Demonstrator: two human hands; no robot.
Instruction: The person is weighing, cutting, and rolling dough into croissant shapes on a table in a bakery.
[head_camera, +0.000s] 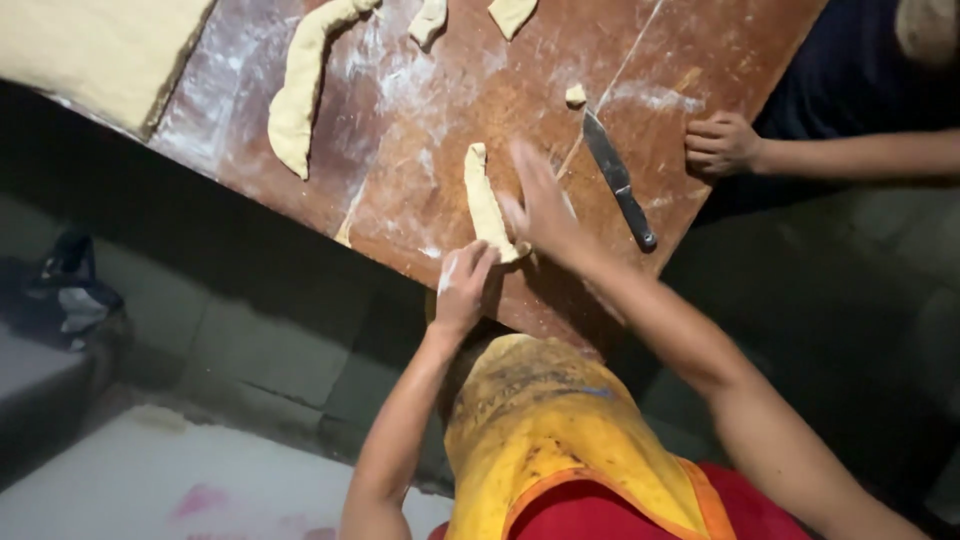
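A short strip of pale dough (482, 197) lies on the floured wooden board (470, 80), near its front edge. My left hand (464, 287) pinches the near end of that strip at the board's edge. My right hand (540, 205) is flat and blurred beside the strip, fingers spread, touching its right side. A knife (620, 180) with a dark handle lies on the board just right of my right hand. I wear a stained yellow apron (540, 430) over red clothing.
A long dough roll (298, 95) lies at the board's upper left, with smaller pieces (428, 20) near the top and a small lump (575, 96) by the knife tip. A large dough slab (95, 50) sits top left. Another person's closed hand (722, 143) rests on the board's right edge.
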